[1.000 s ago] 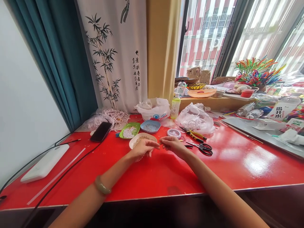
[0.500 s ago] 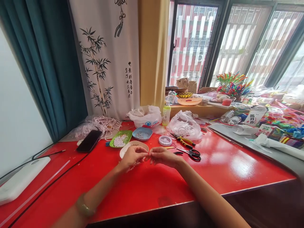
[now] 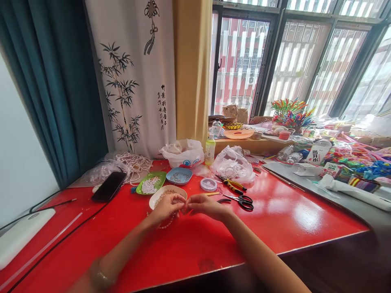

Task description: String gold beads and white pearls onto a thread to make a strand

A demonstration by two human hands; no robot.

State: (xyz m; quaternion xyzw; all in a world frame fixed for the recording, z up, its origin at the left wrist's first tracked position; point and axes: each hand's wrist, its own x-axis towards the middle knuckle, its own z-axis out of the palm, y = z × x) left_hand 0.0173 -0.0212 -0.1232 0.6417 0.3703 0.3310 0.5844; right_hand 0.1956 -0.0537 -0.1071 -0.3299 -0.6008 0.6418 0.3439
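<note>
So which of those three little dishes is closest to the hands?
The white dish of tiny gold beads, right behind the left hand; green and blue sit farther back.

From my remote seat I can read very little. The white bottle label (image 3: 315, 155) lying among the clutter on the right of the bench carries three dark Chinese characters, 喝开水. The white hanging scroll (image 3: 131, 77) behind the bench, painted with bamboo, bears columns of black brush calligraphy (image 3: 161, 107) near its lower right, but the strokes are too small for me to make out. A small carton (image 3: 333, 168) just in front of the white bottle label has a green logo, blurred beyond reading. The white plastic bag (image 3: 183, 154) at the back shows a blue and red print, not legible.
</note>
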